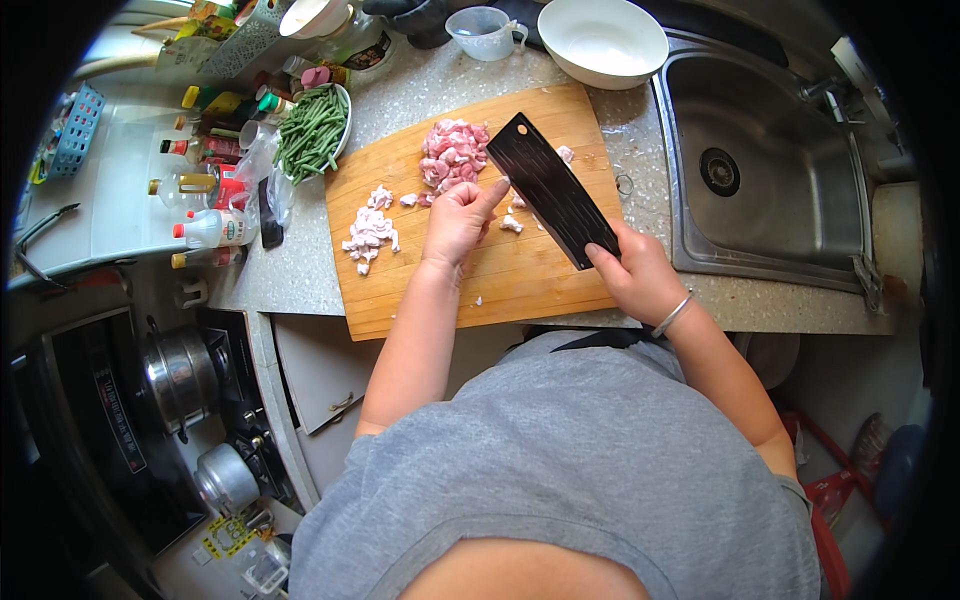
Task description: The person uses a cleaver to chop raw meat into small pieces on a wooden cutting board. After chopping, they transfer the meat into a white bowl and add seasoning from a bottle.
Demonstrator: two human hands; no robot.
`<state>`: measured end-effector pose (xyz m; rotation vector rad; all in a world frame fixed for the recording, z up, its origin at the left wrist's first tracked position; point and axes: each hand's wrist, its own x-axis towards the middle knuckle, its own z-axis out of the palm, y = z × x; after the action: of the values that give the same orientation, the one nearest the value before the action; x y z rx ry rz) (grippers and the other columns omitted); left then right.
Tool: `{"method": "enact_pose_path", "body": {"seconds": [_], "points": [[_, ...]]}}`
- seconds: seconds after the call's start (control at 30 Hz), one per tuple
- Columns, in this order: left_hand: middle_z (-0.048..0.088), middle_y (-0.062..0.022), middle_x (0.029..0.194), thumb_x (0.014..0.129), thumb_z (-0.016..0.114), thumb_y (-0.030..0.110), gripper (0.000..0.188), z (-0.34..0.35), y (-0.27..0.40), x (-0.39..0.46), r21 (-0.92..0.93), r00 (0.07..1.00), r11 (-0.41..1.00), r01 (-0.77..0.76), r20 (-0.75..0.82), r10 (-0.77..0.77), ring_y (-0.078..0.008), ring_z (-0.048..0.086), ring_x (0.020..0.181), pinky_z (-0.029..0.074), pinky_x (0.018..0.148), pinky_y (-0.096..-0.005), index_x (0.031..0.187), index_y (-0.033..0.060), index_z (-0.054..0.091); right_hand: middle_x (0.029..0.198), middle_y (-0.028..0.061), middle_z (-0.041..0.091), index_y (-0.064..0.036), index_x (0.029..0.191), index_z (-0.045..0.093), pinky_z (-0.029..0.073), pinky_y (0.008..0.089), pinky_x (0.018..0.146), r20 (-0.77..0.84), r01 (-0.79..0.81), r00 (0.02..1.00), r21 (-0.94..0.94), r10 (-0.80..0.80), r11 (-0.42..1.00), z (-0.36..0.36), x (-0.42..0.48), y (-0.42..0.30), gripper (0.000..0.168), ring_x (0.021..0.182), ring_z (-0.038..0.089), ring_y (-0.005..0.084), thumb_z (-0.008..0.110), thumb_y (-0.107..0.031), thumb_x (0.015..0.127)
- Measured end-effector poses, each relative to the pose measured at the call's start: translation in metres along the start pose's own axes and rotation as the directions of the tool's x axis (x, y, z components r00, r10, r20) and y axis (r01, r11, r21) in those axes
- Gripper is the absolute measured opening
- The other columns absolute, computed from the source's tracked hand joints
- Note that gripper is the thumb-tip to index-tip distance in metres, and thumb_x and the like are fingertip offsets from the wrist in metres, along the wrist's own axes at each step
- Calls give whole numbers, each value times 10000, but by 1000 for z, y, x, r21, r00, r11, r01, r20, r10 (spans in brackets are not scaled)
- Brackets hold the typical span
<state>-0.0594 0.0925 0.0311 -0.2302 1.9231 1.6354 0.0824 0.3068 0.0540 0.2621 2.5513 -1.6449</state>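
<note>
My right hand point(634, 270) grips the near end of a black cleaver point(551, 187), whose broad blade is raised over a wooden cutting board point(517, 292). At the blade's left edge is my left hand point(461, 221), thumb and fingers drawn together near the metal; whether it pinches something there cannot be told. A heap of cut pink raw meat point(454, 154) lies beyond the left hand. Whitish pieces of fat point(370, 231) form a smaller pile at the board's left. A few scraps point(511, 223) lie beside and partly behind the blade.
A plate of cut green beans point(311, 131) stands left of the board, near several bottles point(214, 229). Beyond the board are a plastic measuring cup point(484, 34) and a white bowl point(602, 41). A steel sink point(772, 165) is at right; pots point(180, 375) stand on the stove at lower left.
</note>
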Motion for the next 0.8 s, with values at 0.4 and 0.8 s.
{"method": "enact_pose_path", "body": {"seconds": [0.4, 0.8], "points": [[696, -133, 770, 850, 723, 178, 109, -3, -19, 0, 741, 867, 522, -423, 163, 470, -282, 675, 704, 542, 675, -390, 877, 72, 726, 848, 241, 678, 16, 1047, 635, 522, 426, 733, 60, -60, 996, 12, 59, 998, -5, -3, 13, 219, 798, 665, 396, 625, -176, 943], [660, -24, 737, 909, 718, 170, 266, -23, -37, 0, 507, 960, 816, -277, 116, 254, -100, 602, 657, 501, 613, -279, 1115, 4, 690, 862, 268, 666, 22, 1009, 618, 511, 469, 744, 188, -101, 975, -95, 117, 990, -1, -2, 8, 218, 854, 644, 455, 619, -183, 934]]}}
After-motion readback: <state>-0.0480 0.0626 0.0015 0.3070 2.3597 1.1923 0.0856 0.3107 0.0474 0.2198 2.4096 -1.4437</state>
